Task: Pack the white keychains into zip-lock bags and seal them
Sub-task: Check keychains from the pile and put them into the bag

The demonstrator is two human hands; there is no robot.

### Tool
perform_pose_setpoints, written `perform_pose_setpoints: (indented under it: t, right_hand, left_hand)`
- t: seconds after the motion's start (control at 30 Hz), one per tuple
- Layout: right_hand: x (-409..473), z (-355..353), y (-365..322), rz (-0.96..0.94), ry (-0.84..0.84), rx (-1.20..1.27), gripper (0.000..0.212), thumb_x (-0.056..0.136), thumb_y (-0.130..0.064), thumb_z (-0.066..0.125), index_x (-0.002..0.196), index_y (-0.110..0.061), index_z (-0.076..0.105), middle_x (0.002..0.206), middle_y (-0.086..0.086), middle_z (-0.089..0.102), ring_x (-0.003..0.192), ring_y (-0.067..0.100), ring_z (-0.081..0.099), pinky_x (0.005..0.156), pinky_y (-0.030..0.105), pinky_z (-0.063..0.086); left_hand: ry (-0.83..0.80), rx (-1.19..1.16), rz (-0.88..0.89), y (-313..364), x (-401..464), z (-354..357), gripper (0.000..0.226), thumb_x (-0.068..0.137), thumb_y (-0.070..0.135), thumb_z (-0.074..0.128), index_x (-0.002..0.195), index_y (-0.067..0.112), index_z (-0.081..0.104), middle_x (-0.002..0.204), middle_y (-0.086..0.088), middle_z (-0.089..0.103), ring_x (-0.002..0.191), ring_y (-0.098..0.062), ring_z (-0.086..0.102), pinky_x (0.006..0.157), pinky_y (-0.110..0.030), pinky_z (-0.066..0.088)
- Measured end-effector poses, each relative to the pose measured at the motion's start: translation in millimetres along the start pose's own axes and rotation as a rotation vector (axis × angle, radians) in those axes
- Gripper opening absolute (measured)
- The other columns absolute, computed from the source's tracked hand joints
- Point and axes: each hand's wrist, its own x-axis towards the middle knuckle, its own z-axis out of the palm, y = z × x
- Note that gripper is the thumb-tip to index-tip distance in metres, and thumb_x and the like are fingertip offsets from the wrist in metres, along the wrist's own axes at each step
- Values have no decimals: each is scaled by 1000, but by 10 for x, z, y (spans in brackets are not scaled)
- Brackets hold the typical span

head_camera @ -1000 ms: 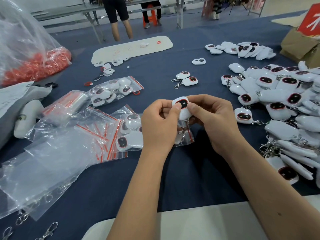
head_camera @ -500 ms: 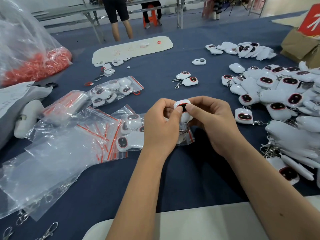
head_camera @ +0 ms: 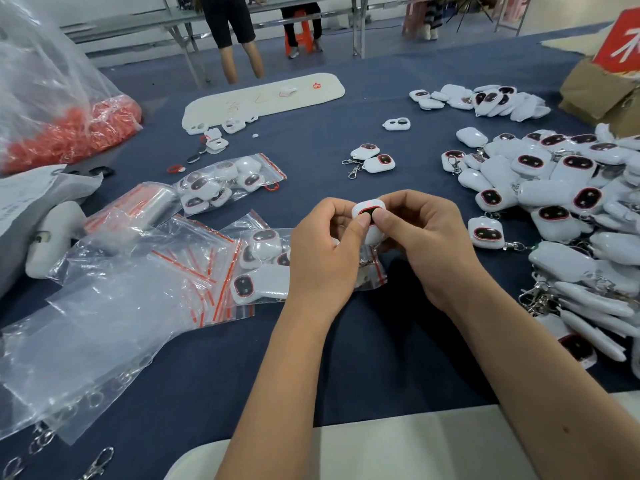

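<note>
Two bare hands, left point(head_camera: 325, 258) and right point(head_camera: 429, 244), held one white plastic keychain point(head_camera: 369, 216). Two filled clear zip-lock bags: point(head_camera: 228, 183), point(head_camera: 263, 268). Two loose white keychains mid-table point(head_camera: 372, 159). Right-hand heap point(head_camera: 568, 209): too many to count.

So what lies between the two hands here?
In the head view, one white keychain: left hand and right hand both pinch it, thumbs on its dark face, above a partly filled zip-lock bag.

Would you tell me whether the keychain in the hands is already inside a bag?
Out. Both thumbs press its bare dark face as the hands hold the keychain above the partly filled zip-lock bag.
</note>
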Motion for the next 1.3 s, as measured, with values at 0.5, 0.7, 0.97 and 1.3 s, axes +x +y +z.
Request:
perform_pose_setpoints:
  t: [0.5, 0.7, 0.97, 1.3]
  right_hand:
    - [-7, 28, 23, -21, -42, -20, 8, 97, -10, 72, 102, -13, 78, 88, 4, 80, 79, 14, 74, 73, 27, 59]
    - [-4, 22, 25, -45, -75, -56, 13, 97, -9, 72, 105, -17, 78, 93, 2, 81, 85, 16, 77, 77, 29, 62]
    - [2, 44, 43, -71, -8, 1, 15, 99, -5, 70, 110, -13, 77, 96, 1, 81, 86, 12, 76, 75, 23, 59]
    - [55, -52, 18, -84, 200, 103, 9, 98, -9, 72, 100, -17, 76, 83, -6, 79, 74, 3, 70, 70, 16, 55]
  left_hand:
    - [112, -78, -19, -13, 8, 21, 6, 98, 16, 69, 94, 11, 72, 80, 7, 69, 72, -4, 62, 68, -19, 51]
    - [134, -76, -23, -34, 16, 36, 6, 97, 16, 70, 92, 13, 72, 78, 8, 70, 71, -3, 62, 68, -16, 50]
    - [172, -17, 0, -39, 9, 40, 12, 102, 16, 62, 93, 15, 69, 82, 8, 69, 72, -5, 62, 69, -19, 50]
    - [136, 162, -37, -59, -31, 69, 20, 88, 28, 80, 88, 21, 61, 76, 8, 63, 66, -6, 58, 64, -19, 49]
